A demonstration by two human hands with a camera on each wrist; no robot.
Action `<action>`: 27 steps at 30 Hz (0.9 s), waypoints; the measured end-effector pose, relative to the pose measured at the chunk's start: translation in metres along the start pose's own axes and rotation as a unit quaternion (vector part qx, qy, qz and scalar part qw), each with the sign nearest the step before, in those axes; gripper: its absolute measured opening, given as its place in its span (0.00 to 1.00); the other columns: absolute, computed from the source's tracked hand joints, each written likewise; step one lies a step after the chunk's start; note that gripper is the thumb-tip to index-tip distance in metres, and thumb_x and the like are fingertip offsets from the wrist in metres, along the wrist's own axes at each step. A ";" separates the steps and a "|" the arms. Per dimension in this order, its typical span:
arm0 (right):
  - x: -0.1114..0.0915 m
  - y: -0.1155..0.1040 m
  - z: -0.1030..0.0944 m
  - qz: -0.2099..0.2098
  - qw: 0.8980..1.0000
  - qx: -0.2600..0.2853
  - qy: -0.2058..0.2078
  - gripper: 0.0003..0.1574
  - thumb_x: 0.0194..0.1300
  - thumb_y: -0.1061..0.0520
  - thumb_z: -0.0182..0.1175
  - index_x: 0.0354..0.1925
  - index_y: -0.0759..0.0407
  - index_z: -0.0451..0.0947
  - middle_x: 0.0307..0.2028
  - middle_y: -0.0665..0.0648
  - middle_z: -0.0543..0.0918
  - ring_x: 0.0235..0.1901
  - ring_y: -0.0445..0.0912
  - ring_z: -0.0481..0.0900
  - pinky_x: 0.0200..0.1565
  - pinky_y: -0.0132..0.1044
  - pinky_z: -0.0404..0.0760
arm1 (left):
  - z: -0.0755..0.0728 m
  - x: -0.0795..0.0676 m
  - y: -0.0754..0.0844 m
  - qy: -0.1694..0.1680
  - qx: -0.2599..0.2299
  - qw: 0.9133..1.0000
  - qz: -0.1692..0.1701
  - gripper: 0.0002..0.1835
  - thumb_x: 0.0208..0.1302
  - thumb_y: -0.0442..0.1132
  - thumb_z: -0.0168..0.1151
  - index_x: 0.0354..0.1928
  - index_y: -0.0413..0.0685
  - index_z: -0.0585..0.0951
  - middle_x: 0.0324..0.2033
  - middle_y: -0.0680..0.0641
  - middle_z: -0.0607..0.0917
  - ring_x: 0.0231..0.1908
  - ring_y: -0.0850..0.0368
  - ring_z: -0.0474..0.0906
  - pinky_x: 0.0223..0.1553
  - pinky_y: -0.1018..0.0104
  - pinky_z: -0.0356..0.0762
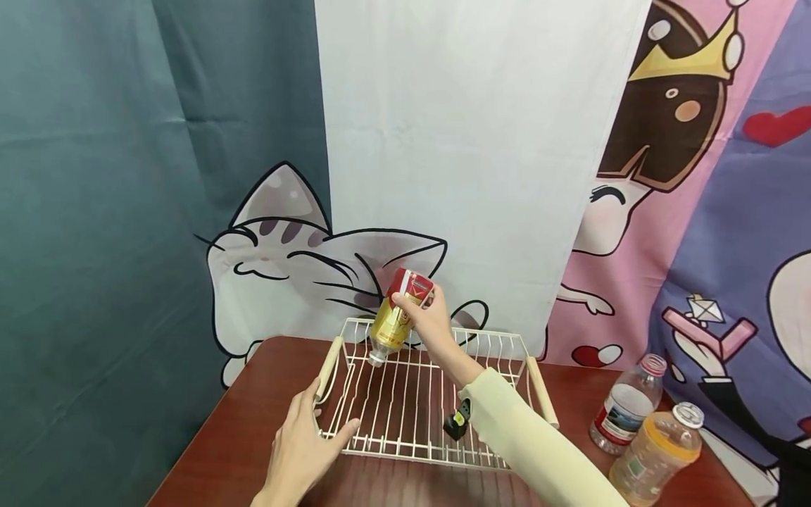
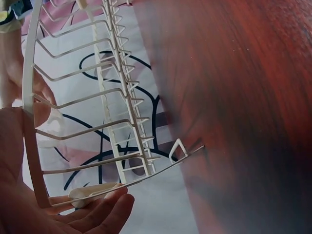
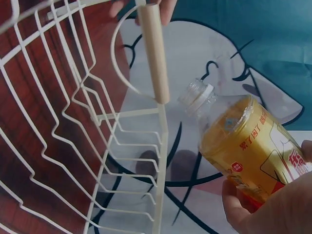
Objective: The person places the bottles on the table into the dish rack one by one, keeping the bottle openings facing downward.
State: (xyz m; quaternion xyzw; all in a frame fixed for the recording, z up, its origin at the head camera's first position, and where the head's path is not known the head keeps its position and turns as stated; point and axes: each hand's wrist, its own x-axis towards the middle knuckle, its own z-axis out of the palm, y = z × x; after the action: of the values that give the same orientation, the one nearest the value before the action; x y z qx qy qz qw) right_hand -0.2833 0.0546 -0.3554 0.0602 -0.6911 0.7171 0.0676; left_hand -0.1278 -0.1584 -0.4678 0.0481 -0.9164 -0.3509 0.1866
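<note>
A white wire dish rack (image 1: 437,454) with pale wooden handles stands on the table. My right hand (image 1: 437,327) grips a plastic bottle (image 1: 393,320) by its base half, above the back left part of the rack. The bottle tilts upside down, its clear neck pointing down and left. In the right wrist view, its gold and red label (image 3: 263,151) shows, and the clear mouth appears uncapped. My left hand (image 1: 304,436) rests at the rack's front left corner, fingers spread along the left wooden handle (image 1: 329,366) and thumb by the front rim.
On the right of the table stand a clear bottle (image 1: 627,408) with a red and white label and an orange-tinted bottle (image 1: 659,454) with a white cap. The reddish-brown table (image 1: 253,394) meets a cartoon-printed curtain (image 1: 456,176) at the back.
</note>
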 end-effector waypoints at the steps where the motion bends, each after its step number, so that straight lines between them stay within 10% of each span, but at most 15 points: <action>1: 0.002 0.002 0.002 0.002 1.000 -0.005 -0.003 0.47 0.72 0.50 0.75 0.77 0.64 0.64 0.63 0.67 0.81 0.57 0.53 0.82 0.55 0.46 0.87 | -0.001 0.000 0.001 0.000 0.002 1.000 0.000 0.57 0.61 0.68 0.80 0.83 0.45 0.68 0.70 0.42 0.79 0.58 0.46 0.90 0.52 0.31 0.82; 27: 0.012 0.047 0.036 0.011 0.983 -0.185 -0.018 0.43 0.66 0.47 0.79 0.68 0.62 0.70 0.51 0.62 0.86 0.51 0.54 0.84 0.56 0.51 0.85 | -0.007 0.006 0.009 -0.012 0.026 1.000 -0.004 0.56 0.60 0.66 0.80 0.83 0.45 0.69 0.70 0.43 0.80 0.54 0.47 0.91 0.48 0.32 0.83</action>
State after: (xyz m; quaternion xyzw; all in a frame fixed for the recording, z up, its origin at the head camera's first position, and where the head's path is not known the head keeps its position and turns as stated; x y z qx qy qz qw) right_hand -0.3040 0.0172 -0.3980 0.0518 -0.8134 0.5765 0.0570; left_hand -0.1302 -0.1571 -0.4555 0.0522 -0.9271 -0.3283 0.1731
